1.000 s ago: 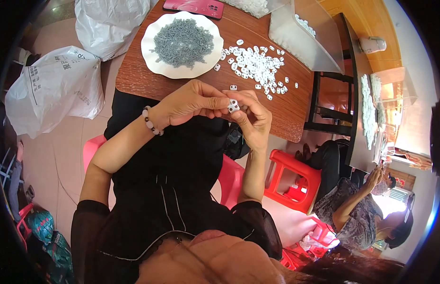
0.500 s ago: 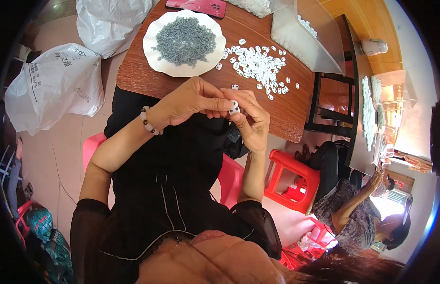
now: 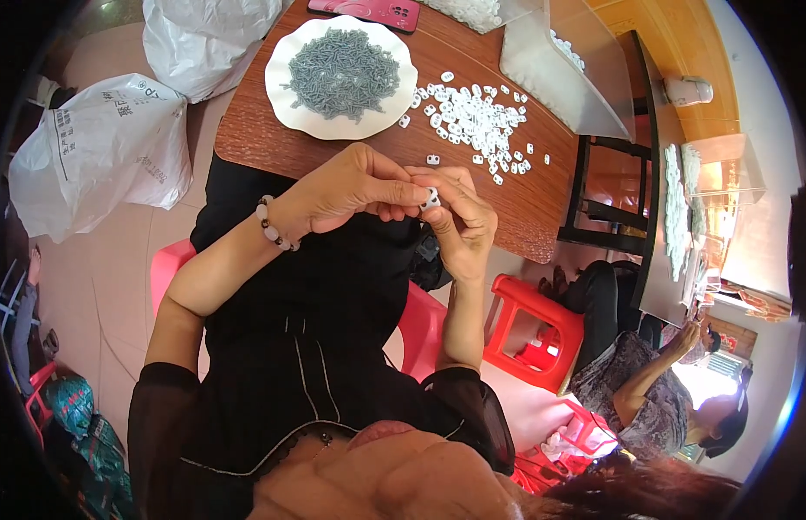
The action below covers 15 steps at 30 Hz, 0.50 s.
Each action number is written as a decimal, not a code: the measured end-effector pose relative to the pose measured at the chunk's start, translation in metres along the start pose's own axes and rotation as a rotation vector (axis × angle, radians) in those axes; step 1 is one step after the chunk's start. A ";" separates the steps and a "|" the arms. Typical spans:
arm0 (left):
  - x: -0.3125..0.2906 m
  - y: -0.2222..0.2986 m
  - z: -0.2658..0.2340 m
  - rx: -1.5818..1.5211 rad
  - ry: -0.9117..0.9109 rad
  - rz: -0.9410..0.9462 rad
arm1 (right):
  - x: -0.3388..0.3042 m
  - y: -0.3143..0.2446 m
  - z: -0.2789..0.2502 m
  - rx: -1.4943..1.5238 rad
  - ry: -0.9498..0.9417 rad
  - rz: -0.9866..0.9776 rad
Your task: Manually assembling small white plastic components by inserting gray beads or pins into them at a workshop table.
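Just off the table's near edge, my two hands meet around a small white plastic piece with dark holes (image 3: 431,200). My left hand (image 3: 355,189), with a beaded bracelet on the wrist, pinches it from the left with thumb and forefinger. From the other side the thumb and bent fingers of my right hand (image 3: 465,227) grip the same piece. Whether the left fingertips hold anything more is hidden. Beyond them, a loose heap of similar white pieces (image 3: 481,121) lies on the brown table (image 3: 273,156). A white wavy-rimmed plate (image 3: 286,108) carries a pile of small grey rods (image 3: 346,74).
A pink phone (image 3: 368,12) lies at the far edge. Clear-walled trays (image 3: 550,87) with white parts stand at the far right. White sacks (image 3: 108,156) sit on the floor at left. A red stool (image 3: 537,334) and another person (image 3: 645,390) are at right.
My hands stay almost in place, still together on the white piece, which has tilted slightly between the fingers. The whole view has shifted a little.
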<state>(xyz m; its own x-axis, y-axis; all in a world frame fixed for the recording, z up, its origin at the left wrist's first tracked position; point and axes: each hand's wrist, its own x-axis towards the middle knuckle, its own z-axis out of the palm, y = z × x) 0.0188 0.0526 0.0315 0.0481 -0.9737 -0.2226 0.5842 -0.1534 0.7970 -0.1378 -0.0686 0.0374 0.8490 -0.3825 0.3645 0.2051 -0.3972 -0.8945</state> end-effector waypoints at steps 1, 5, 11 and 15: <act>0.000 -0.002 0.000 -0.012 0.002 -0.004 | 0.000 0.000 0.001 -0.009 0.009 -0.003; -0.002 -0.010 0.000 -0.152 -0.011 -0.025 | -0.001 0.000 0.002 -0.036 0.018 -0.008; -0.004 -0.012 0.001 -0.194 0.005 0.014 | -0.001 0.001 0.004 -0.064 0.039 -0.032; -0.003 -0.011 0.003 -0.096 0.020 0.056 | -0.001 0.003 0.006 -0.082 0.050 -0.072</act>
<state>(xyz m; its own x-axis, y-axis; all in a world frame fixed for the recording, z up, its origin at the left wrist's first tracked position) 0.0096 0.0570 0.0254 0.0987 -0.9766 -0.1912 0.6547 -0.0809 0.7515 -0.1346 -0.0642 0.0331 0.8076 -0.3907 0.4417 0.2228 -0.4914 -0.8420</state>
